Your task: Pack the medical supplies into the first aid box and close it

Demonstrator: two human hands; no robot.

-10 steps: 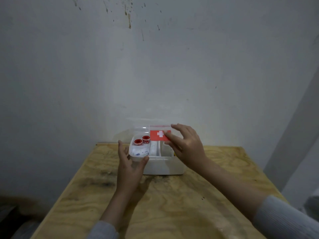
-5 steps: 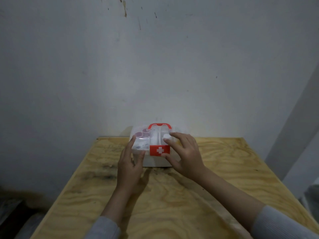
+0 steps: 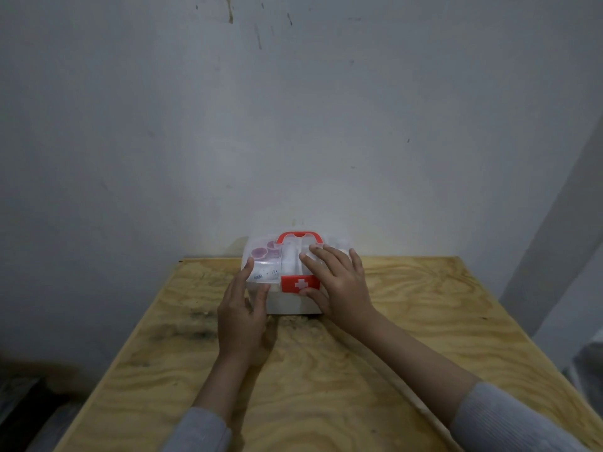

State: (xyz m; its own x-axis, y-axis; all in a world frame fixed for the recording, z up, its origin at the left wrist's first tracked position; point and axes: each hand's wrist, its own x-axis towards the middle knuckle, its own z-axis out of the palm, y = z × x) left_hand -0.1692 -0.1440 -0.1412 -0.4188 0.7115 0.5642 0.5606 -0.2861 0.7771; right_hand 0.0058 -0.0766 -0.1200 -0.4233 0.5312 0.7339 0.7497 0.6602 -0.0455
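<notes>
A small white first aid box [image 3: 287, 303] stands at the far middle of the wooden table, its clear lid [image 3: 261, 264] down. A red handle [image 3: 299, 236] lies on top and a red latch with a white cross [image 3: 299, 284] sits on the front. Through the lid I see two red-capped bottles [image 3: 265, 251] and a printed packet. My left hand [image 3: 240, 313] grips the box's front left corner, thumb on the front wall. My right hand [image 3: 339, 283] lies flat on the lid's right half, thumb on the latch.
The plywood table [image 3: 326, 370] reaches the grey wall [image 3: 293, 125] right behind the box. A pale pillar or door frame [image 3: 561, 256] rises on the right. Dark floor lies beyond the table's left edge.
The lid, standing open one second ago, has swung down onto the box. My right hand followed it down and now presses on the lid and latch. My left hand stayed at the left corner.
</notes>
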